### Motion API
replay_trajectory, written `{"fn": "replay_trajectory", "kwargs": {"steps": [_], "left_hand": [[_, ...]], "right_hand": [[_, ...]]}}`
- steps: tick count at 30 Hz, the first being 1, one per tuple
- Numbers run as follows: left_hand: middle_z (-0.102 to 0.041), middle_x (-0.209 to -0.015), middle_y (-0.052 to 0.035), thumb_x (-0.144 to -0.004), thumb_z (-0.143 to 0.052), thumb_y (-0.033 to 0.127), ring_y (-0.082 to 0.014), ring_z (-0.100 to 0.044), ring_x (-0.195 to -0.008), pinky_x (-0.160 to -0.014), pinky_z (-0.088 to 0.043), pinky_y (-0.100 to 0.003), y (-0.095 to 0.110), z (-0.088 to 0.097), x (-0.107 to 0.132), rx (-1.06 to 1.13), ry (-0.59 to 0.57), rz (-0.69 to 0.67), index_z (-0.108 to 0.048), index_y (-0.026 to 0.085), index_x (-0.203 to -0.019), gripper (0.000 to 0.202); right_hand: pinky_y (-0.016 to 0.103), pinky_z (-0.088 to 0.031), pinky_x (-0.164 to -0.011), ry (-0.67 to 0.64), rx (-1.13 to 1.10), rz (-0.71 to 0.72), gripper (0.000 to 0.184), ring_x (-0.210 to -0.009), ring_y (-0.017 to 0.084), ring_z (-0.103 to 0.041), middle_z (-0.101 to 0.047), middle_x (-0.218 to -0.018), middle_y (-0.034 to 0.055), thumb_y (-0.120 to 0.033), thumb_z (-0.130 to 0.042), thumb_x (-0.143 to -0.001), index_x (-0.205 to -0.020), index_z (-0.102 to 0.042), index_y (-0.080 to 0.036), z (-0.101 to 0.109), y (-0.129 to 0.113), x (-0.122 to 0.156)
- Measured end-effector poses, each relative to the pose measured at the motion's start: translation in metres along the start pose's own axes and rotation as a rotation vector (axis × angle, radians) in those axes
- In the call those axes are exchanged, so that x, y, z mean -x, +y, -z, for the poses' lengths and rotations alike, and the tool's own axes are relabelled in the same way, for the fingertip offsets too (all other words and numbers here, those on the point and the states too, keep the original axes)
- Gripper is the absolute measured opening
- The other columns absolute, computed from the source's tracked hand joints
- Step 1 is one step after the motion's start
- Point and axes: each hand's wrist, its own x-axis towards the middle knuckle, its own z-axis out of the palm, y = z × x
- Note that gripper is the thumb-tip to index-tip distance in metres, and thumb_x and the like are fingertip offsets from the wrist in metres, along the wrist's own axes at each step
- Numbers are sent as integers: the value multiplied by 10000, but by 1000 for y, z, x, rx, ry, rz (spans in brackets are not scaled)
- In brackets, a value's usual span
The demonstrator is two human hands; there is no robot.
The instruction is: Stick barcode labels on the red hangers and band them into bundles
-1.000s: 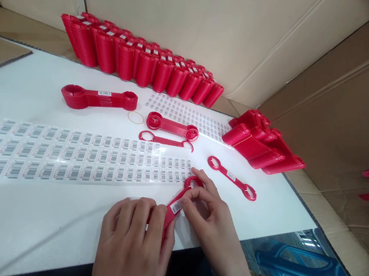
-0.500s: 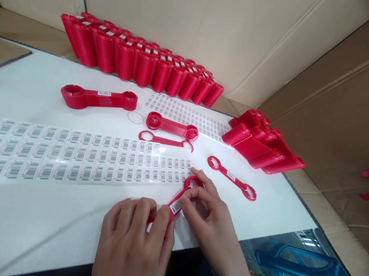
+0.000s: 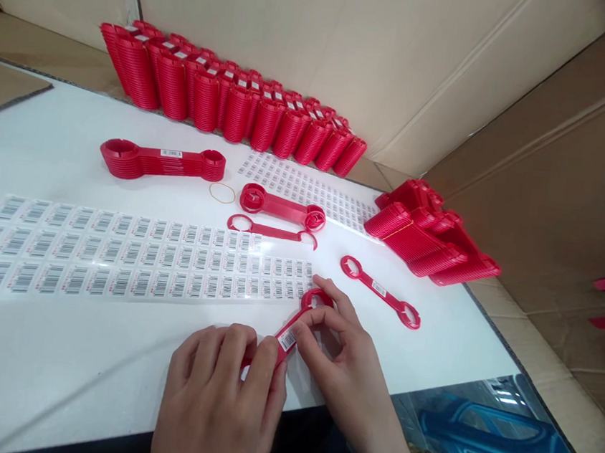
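My left hand (image 3: 223,391) is closed around the near end of a flat red plastic piece (image 3: 291,322) with a ring at its far end; the near end is hidden under my fingers. A small white barcode sticker (image 3: 286,339) lies along the bar of the piece. At the sticker's right edge, the thumb and index finger of my right hand (image 3: 347,361) are pinched together, with its other fingers beside the far ring. Left of that ring a sheet of barcode stickers (image 3: 131,255) lies on the white table (image 3: 76,368).
Bundled red pieces (image 3: 233,107) stand along the back, with more bundles (image 3: 426,232) at right. Between them lie a red stack (image 3: 163,161), a rubber band (image 3: 222,193), a smaller stack (image 3: 283,208), a loose piece (image 3: 272,231), a second sticker sheet (image 3: 311,195) and a labelled piece (image 3: 379,290).
My right thumb and index finger have shifted very slightly at the sticker. Everything else on the table is as before.
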Motion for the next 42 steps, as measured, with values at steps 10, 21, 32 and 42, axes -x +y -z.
{"fn": "replay_trajectory", "kwargs": {"steps": [10, 21, 32, 42], "left_hand": [[-521, -774, -21, -808, -536, 194, -171, -456, -723, -694, -348, -332, -3, 2, 2, -18, -17, -16, -597, 221, -1007, 210], [-508, -754, -20, -814, -523, 197, -165, -441, -703, -679, -342, -330, -2, 3, 2, -21, -32, -13, -613, 215, -963, 175], [-549, -798, -28, -809, -527, 206, -182, -470, -740, -711, -351, -336, -2, 1, 1, -20, -16, -18, -597, 191, -938, 147], [-605, -891, -44, -806, -551, 232, -199, -510, -805, -752, -371, -345, -4, -1, 3, -17, 28, -42, -576, 158, -1015, 224]], "right_hand": [[422, -323, -1028, 6, 13, 14, 126, -1287, 248, -343, -426, -1344, 55, -306, -576, -757, -686, -628, -215, 0, 2, 0], [424, -401, -944, 84, 9, 79, 190, -1142, 245, -475, -497, -1217, 90, -280, -607, -739, -879, -497, -214, 0, 7, -1], [426, -446, -873, 151, 184, 182, 226, -1001, 230, -525, -550, -1071, 95, -288, -501, -845, -1055, -506, -204, -2, 12, -7], [496, -265, -1071, -332, 395, 528, 259, -1263, 241, -390, -516, -1296, 26, -357, -541, -846, -1080, -645, -314, 38, 13, -12]]}}
